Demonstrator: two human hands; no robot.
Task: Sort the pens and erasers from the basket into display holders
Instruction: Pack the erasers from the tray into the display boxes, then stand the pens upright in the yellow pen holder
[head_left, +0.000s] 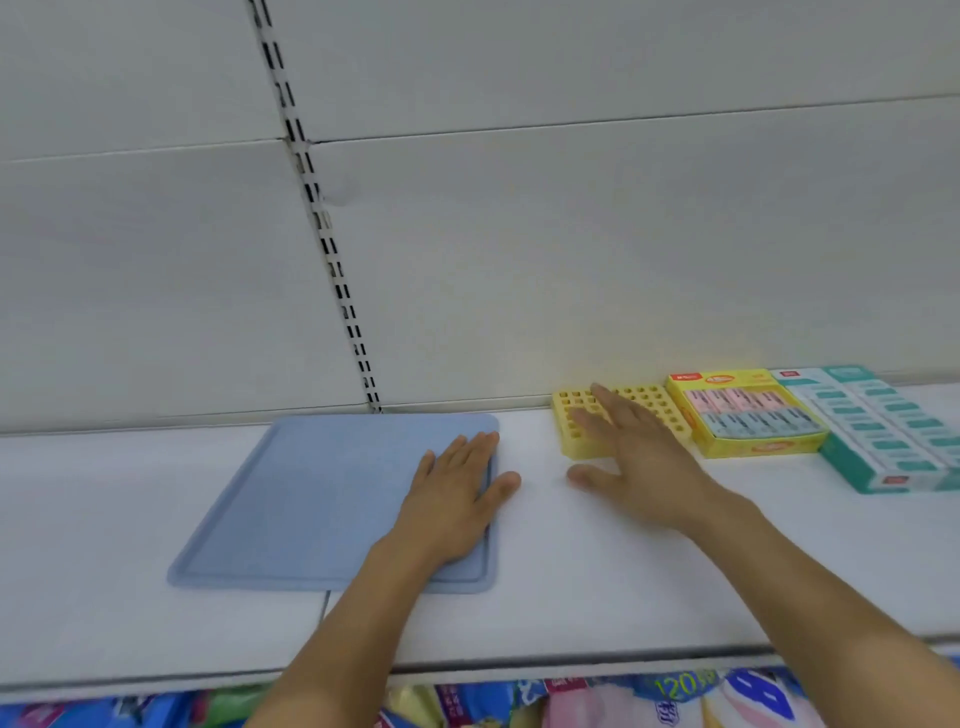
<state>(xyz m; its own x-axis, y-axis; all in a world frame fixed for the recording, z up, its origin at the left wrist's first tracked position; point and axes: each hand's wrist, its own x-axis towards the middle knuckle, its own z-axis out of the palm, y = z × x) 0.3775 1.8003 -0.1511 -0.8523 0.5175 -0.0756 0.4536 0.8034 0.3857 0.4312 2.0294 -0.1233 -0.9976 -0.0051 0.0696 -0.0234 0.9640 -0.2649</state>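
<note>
A flat blue tray (322, 488) lies on the white shelf (597, 582). My left hand (457, 493) rests flat on the tray's right edge, fingers straight. To the right, a yellow holder with a grid of square holes (660, 410) sits against the back wall. My right hand (634, 457) reaches over it with fingers spread, covering its left part. Beside it stands a yellow box of pink and blue erasers (748, 415). No basket or pens are in view.
Teal and white eraser boxes (883, 431) fill the far right of the shelf. A slotted black upright (332, 244) runs up the white back panel. Colourful packaged goods (623, 701) show on the shelf below the front edge.
</note>
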